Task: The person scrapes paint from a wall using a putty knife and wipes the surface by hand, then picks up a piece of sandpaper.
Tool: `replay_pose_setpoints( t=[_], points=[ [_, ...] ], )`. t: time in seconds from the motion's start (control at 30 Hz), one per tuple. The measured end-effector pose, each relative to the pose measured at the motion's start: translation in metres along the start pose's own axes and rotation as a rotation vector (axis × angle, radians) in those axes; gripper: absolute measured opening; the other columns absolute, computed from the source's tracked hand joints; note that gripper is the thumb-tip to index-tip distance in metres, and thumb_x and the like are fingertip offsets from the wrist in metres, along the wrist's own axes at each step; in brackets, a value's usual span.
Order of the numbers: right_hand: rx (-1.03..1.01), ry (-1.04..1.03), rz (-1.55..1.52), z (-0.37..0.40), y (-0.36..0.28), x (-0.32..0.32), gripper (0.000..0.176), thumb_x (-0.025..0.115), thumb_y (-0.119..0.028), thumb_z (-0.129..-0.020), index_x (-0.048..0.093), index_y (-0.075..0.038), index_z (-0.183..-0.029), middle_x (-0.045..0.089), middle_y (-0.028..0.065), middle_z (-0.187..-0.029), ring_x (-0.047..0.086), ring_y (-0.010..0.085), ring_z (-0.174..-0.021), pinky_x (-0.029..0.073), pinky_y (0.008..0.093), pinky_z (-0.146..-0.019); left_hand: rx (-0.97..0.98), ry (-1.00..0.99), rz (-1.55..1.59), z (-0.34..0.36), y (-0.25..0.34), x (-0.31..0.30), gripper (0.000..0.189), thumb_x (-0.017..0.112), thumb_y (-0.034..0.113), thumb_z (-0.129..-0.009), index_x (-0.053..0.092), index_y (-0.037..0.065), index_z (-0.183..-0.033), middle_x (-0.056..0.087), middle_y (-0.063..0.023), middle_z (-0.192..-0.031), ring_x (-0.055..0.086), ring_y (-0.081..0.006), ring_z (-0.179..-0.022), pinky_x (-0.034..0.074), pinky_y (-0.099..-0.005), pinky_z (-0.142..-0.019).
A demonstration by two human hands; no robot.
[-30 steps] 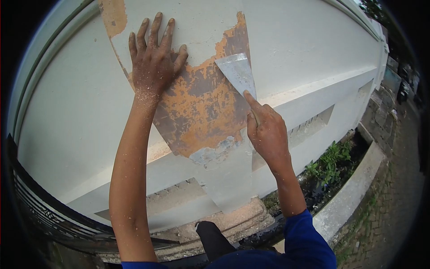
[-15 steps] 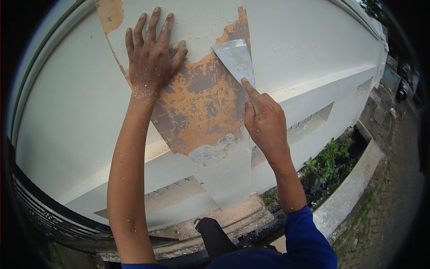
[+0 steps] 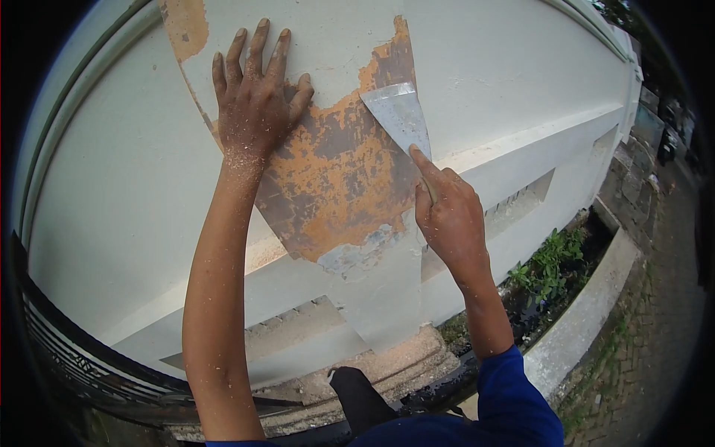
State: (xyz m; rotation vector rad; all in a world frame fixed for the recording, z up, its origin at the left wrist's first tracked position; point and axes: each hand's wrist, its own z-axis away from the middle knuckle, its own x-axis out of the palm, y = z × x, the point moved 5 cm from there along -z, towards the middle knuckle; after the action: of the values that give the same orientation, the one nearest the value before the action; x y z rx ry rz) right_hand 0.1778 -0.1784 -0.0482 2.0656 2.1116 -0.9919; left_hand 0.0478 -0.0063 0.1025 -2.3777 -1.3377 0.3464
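Scraper point(image 3: 401, 118) gripped in right hand point(image 3: 453, 216), extending beyond it; left hand point(image 3: 257, 112) spread wide.

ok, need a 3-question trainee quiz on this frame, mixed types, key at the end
1. Which hand holds the scraper?
2. True or false: the left hand is spread on the wall, holding no tool.
3. The green plants are: A) on top of the wall; B) between the wall and the low pale kerb; C) under the left hand.

Key: 1. the right hand; 2. true; 3. B.
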Motion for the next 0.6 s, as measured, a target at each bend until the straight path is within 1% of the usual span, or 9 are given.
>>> replay_pose_setpoints(
  t=[0.1,0.2,0.3,0.4,0.5,0.6],
  points=[
    [-0.012,0.047,0.006,-0.011,-0.008,-0.001,0.048,0.061,-0.005,-0.086,0.058,-0.009,-0.133,0.054,0.0110,-0.067,0.054,0.0191,-0.054,0.047,0.0344,-0.051,0.005,0.016,0.037,0.001,0.000,-0.001,0.058,0.059,0.047,-0.086,0.051,0.026,-0.139,0.040,-0.0015,-0.150,0.029,-0.0225,-0.141,0.015,-0.0478,-0.120],
    [-0.039,0.040,0.035,-0.007,-0.009,-0.007,0.047,0.061,-0.005,-0.086,0.058,-0.008,-0.133,0.054,0.0112,-0.067,0.054,0.0195,-0.054,0.047,0.0347,-0.051,0.010,-0.013,0.047,0.002,-0.001,0.000,0.061,0.058,0.046,-0.088,0.043,0.026,-0.144,0.034,-0.0021,-0.153,0.027,-0.0241,-0.143,0.020,-0.0506,-0.119],
    [0.020,0.009,-0.006,-0.006,-0.006,-0.004,0.048,0.061,-0.004,-0.085,0.058,-0.009,-0.133,0.054,0.0111,-0.067,0.054,0.0204,-0.057,0.049,0.0347,-0.054,-0.001,-0.014,0.046,0.002,0.000,-0.001,0.061,0.058,0.045,-0.088,0.044,0.026,-0.144,0.034,-0.0020,-0.153,0.027,-0.0242,-0.143,0.020,-0.0504,-0.119],
    [-0.023,0.027,0.009,-0.006,-0.005,-0.005,0.049,0.061,-0.004,-0.085,0.057,-0.009,-0.133,0.054,0.0113,-0.068,0.055,0.0213,-0.059,0.049,0.0352,-0.057,0.001,0.015,0.043,0.001,0.000,-0.001,0.059,0.059,0.046,-0.085,0.051,0.025,-0.139,0.040,-0.0012,-0.150,0.028,-0.0223,-0.142,0.016,-0.0483,-0.120],
    [0.007,-0.018,-0.040,-0.002,0.000,-0.007,0.048,0.061,-0.004,-0.085,0.058,-0.008,-0.133,0.054,0.0117,-0.068,0.054,0.0219,-0.060,0.049,0.0359,-0.058,0.009,0.004,0.046,0.002,0.000,-0.001,0.058,0.059,0.045,-0.085,0.052,0.025,-0.138,0.041,-0.0013,-0.149,0.029,-0.0224,-0.142,0.016,-0.0482,-0.120],
    [0.057,-0.017,-0.052,0.002,0.001,0.000,0.048,0.059,0.001,-0.086,0.057,-0.008,-0.133,0.059,0.0158,-0.071,0.057,0.0265,-0.062,0.048,0.0408,-0.064,0.017,0.004,0.062,0.003,-0.001,0.000,0.060,0.059,0.044,-0.088,0.044,0.025,-0.143,0.035,-0.0023,-0.152,0.027,-0.0244,-0.143,0.021,-0.0507,-0.118]
  ],
)
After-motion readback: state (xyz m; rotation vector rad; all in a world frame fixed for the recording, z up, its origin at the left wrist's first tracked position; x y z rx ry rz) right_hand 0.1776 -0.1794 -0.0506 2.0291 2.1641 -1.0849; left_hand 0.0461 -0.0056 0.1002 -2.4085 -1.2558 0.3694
